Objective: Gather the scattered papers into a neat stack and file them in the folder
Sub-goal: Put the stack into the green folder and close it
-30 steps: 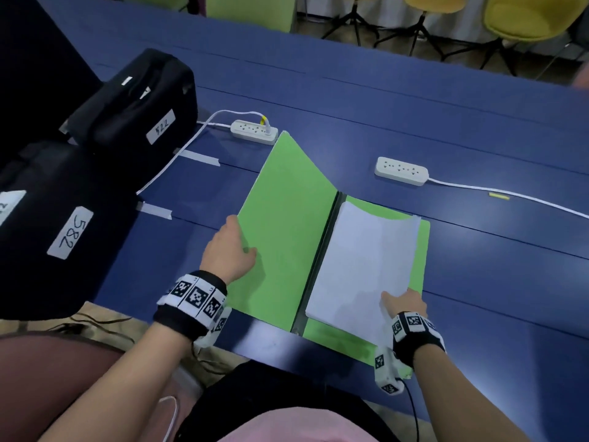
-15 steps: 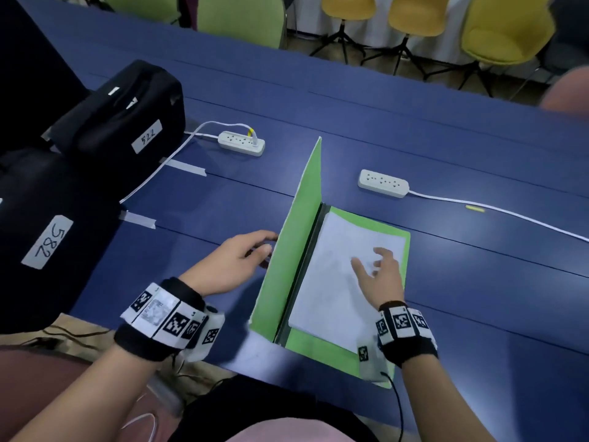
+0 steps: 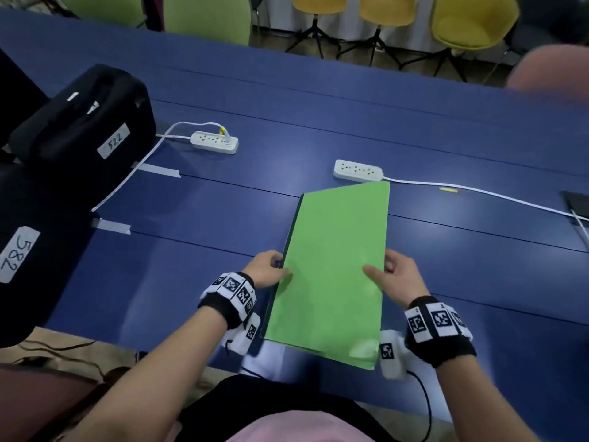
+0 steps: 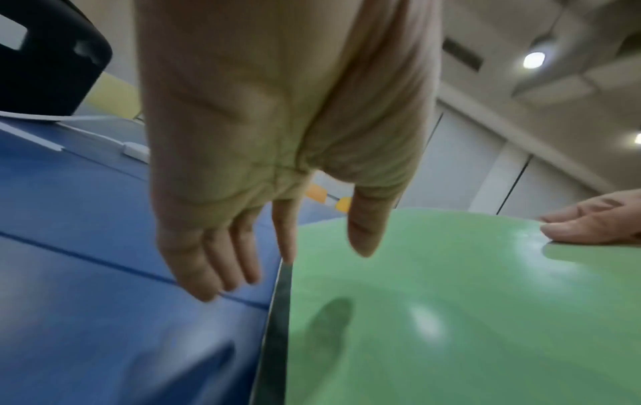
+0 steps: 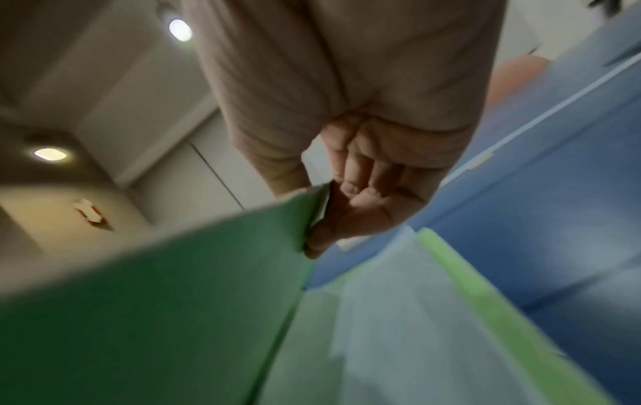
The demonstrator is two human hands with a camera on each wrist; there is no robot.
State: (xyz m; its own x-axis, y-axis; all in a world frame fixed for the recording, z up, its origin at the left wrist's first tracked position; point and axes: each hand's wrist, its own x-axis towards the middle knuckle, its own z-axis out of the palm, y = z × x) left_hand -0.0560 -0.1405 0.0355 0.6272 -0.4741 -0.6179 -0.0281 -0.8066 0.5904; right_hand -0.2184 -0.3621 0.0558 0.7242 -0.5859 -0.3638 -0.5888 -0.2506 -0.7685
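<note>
Blue table, near edge: green folder lies almost closed, papers inside. Left hand, fingers straight, steadies the spine on the left. Right hand pinches the cover's right edge, slightly lifted. Lower evenly, then press flat, keeping sheets square.

In your head view the folder cover hides the papers. In your right wrist view the papers appear only as a blurred white strip, cut off by the bottom edge. The folder hides your left hand fingertips. Your right hand fingers beyond the folder edge are hidden. The tablet-like object is cut off at the right edge.
</note>
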